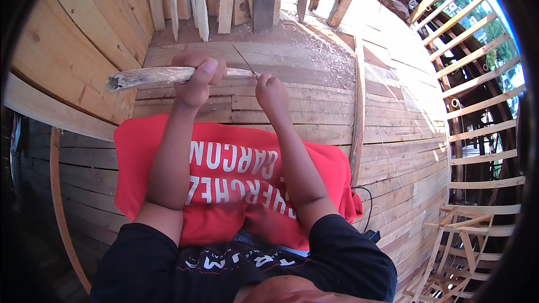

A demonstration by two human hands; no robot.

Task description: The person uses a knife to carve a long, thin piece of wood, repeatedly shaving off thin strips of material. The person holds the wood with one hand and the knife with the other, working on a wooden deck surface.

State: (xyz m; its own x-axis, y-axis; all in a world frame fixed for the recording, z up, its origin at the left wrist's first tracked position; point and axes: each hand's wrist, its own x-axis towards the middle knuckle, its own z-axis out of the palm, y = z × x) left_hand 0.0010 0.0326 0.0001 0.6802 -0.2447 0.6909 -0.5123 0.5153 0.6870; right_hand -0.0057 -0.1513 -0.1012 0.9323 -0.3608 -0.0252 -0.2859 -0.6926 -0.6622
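Observation:
My left hand [197, 81] is closed around the middle of a pale, rough wooden stick [143, 78], held level. The stick's thick end, with a dark patch on it, points left, and its thinner end reaches toward my right hand. Closed in my right hand [273, 94] is a knife [245, 59] with a thin dark blade slanting up and to the left. The blade crosses the stick close to its thin right end. My fingers hide the knife's handle. A red cloth [233, 151] with white lettering lies across my lap, beneath both forearms.
Wood shavings [331, 62] litter the plank floor [314, 106] ahead. Upright wooden slats [227, 0] stand at the far side, and a plank wall [84, 33] rises at left. To the right are a slatted railing [483, 134] and a small wooden frame [457, 247].

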